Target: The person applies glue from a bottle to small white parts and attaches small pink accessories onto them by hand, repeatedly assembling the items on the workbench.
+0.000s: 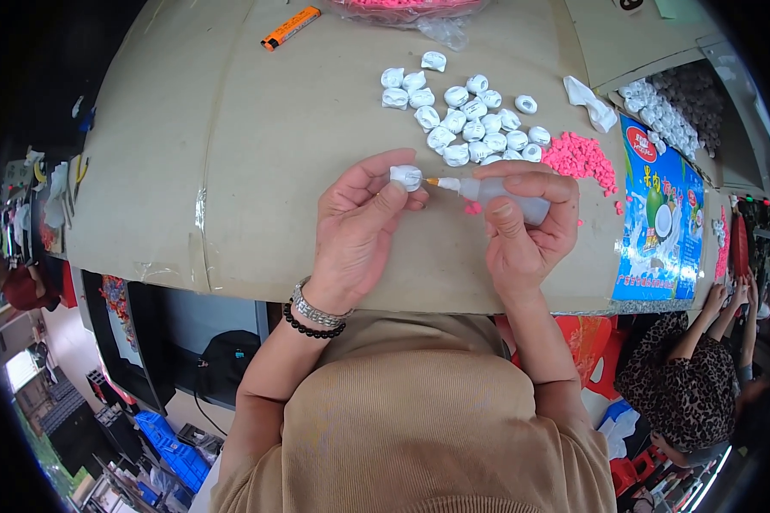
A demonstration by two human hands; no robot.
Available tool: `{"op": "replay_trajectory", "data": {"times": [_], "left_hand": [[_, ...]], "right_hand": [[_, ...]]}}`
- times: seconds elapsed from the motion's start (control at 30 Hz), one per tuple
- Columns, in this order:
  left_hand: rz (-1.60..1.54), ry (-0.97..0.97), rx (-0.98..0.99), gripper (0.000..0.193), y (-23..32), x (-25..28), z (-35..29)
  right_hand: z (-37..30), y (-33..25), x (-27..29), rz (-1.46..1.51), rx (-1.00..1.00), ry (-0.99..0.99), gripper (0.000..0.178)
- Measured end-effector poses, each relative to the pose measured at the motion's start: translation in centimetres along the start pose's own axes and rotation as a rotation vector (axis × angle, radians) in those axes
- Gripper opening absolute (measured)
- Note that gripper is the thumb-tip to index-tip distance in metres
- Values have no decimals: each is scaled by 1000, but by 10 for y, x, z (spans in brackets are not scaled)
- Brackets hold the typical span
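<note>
My left hand [353, 227] pinches a small white rounded piece [406, 177] between thumb and fingers. Wrapped in my right hand [532, 244] is a translucent squeeze bottle [473, 191], held nearly level. Its thin tip points left at the white piece; whether they touch I cannot tell. Beyond my hands, several similar white pieces [474, 130] with dark markings lie in a loose group on the table [257, 171]. To their right spreads a heap of tiny pink pieces [580, 157], a few of them scattered near the bottle.
An orange and black stick-shaped item [290, 28] lies at the far left. A clear bag of pink pieces [406, 7] sits at the far edge. At right are a crumpled white cloth [589, 103], a blue printed sheet [659, 218] and a bin of white pieces [659, 111]. Another person [680, 376] works farther right.
</note>
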State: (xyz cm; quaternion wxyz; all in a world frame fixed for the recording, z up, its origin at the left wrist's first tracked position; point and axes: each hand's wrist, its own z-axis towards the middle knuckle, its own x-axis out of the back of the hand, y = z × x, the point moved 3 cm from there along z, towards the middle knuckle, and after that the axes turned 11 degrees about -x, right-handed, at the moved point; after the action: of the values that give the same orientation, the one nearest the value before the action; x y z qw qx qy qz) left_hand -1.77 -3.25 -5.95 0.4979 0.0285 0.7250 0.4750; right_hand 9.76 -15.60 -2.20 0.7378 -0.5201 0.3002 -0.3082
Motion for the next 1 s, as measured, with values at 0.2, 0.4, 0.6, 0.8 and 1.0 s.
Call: {"op": "replay_trajectory", "data": {"times": [0.2,0.4,0.6,0.8,1.0], "left_hand": [[14,5,9,32,0,-1,0],[11,7,10,31,0,-1,0],[-4,2,-11,30,0,0,-1],[6,32,-14,30,1,-2,-2],[34,25,-23,29,1,-2,-2]], "right_hand": [[1,-1,-1,19,-14,-11,19],[-1,0,-3,30,-56,-15,19],[-1,-2,0,32,-25,-7,19],[1,2,3,-27,32,26,21],[-1,-2,1,-8,-8,5,18]]}}
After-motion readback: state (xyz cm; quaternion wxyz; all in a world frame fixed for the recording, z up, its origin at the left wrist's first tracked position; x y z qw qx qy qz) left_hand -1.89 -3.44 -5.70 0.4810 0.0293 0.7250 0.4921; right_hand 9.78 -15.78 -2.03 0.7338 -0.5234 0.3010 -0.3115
